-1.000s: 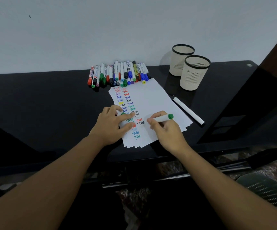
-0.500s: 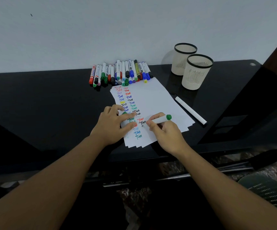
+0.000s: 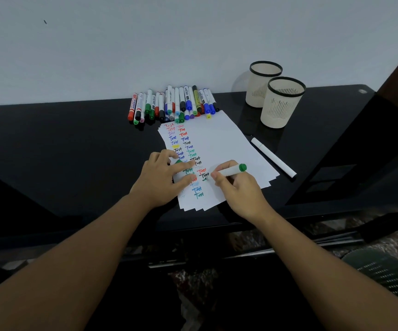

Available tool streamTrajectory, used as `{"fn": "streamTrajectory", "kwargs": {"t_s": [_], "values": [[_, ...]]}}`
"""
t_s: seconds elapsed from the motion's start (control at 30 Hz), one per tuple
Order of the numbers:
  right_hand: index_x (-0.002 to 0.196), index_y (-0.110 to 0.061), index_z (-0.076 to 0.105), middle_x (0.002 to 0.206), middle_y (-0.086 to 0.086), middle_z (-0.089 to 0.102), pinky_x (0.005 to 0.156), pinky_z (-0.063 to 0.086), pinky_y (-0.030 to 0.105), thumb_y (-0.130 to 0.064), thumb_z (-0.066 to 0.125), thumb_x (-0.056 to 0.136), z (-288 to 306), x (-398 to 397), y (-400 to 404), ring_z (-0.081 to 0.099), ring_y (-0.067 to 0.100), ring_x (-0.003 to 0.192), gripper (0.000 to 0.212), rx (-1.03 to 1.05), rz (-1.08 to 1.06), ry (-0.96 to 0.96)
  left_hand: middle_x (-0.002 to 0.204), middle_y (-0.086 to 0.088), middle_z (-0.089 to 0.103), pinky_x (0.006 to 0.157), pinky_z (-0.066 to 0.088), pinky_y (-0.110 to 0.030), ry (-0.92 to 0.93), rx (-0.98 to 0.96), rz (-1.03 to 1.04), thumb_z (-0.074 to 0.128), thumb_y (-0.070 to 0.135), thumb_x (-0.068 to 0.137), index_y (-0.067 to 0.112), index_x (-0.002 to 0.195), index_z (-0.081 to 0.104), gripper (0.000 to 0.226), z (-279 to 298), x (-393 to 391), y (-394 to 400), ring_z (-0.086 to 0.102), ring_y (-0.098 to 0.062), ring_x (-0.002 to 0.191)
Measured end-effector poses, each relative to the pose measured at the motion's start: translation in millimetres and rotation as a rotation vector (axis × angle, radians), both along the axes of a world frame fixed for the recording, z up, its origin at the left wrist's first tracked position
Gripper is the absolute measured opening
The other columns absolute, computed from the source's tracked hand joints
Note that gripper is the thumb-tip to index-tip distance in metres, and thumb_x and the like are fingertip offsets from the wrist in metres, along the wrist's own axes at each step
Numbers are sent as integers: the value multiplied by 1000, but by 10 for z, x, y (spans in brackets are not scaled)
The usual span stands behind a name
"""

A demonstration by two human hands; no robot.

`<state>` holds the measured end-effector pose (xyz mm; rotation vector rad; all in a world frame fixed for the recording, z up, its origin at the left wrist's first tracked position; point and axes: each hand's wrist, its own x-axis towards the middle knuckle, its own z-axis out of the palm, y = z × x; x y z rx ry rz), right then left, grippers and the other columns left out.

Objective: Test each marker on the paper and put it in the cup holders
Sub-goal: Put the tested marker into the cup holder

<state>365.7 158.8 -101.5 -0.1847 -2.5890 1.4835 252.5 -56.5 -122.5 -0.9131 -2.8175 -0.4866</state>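
A stack of white paper (image 3: 222, 142) lies on the black table, its left side covered with coloured "Test" marks. My right hand (image 3: 238, 187) grips a white marker with a green end (image 3: 232, 170), tip down on the paper near the lowest marks. My left hand (image 3: 163, 177) presses flat on the paper's left edge and holds a green cap (image 3: 178, 161) between its fingers. A row of several markers (image 3: 173, 105) lies at the back by the wall. Two beige cup holders with black rims stand at the back right, one nearer (image 3: 281, 103) and one behind (image 3: 262, 84).
A white marker (image 3: 273, 156) lies loose on the table just right of the paper. The black table (image 3: 62, 144) ends at a wall behind. A dark raised panel (image 3: 360, 149) borders the right side.
My right hand has shifted slightly while the green marker's tip moves on the paper beside the lowest marks. The left hand stays pressed on the sheet.
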Motion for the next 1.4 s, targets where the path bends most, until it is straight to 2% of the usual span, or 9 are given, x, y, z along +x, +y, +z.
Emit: {"fn": "streamTrajectory", "kwargs": {"t_s": [0.13, 0.23, 0.57, 0.77, 0.9, 1.07, 1.27, 1.4], "values": [[100, -32, 60, 87, -12, 68, 77, 53, 30, -43, 56, 104, 10, 34, 14, 64, 3, 86, 12, -32, -7, -13, 134, 12, 39, 95, 34, -36, 2, 3, 1, 27, 78, 88, 50, 138, 55, 64, -2, 6, 1, 24, -5, 107], [100, -33, 61, 90, -12, 69, 83, 55, 33, -42, 56, 104, 11, 28, 12, 66, 6, 92, 12, -59, -32, -3, 134, 12, 38, 94, 32, -34, -6, -2, -3, 27, 78, 88, 50, 138, 54, 64, 2, 5, 4, 23, -4, 107], [102, -31, 60, 92, -12, 69, 84, 57, 41, -41, 55, 105, 25, 24, -6, 67, 8, 92, 11, -19, -25, 0, 134, 13, 37, 96, 34, -36, -10, -6, 2, 27, 79, 88, 51, 139, 53, 63, 0, -2, -2, 23, -4, 108], [101, -29, 59, 92, -15, 67, 80, 53, 28, -38, 55, 106, 12, 30, 7, 65, 4, 91, 11, -28, -53, 18, 133, 13, 38, 96, 33, -35, -8, 13, -1, 28, 78, 88, 51, 138, 54, 63, 2, 12, -5, 25, -5, 108], [102, -28, 60, 93, -16, 67, 80, 54, 27, -38, 55, 106, 9, 15, 5, 65, 4, 90, 12, -7, -49, 13, 134, 13, 38, 97, 33, -35, -9, 2, 1, 27, 79, 88, 51, 139, 54, 64, 3, 8, -4, 24, -4, 108], [94, -34, 55, 86, -14, 65, 66, 45, 13, -38, 55, 106, 30, 38, 6, 62, -3, 83, 12, 13, -47, 17, 134, 12, 38, 97, 34, -37, -11, 7, 3, 27, 79, 88, 51, 138, 54, 64, -4, 8, 0, 24, -4, 108], [103, -29, 59, 91, -11, 68, 77, 52, 22, -38, 55, 106, 16, 21, 13, 65, 4, 90, 11, -46, -65, 23, 134, 12, 38, 97, 33, -36, -12, 8, 0, 28, 79, 88, 50, 138, 54, 63, -1, 10, -4, 23, -4, 108], [105, -26, 59, 91, -12, 67, 75, 52, 23, -38, 54, 106, 16, 17, 2, 64, 3, 89, 13, 14, -54, 24, 134, 12, 38, 96, 32, -34, -15, 6, -1, 27, 79, 88, 51, 139, 53, 64, 8, 9, -4, 23, -4, 108]]}}
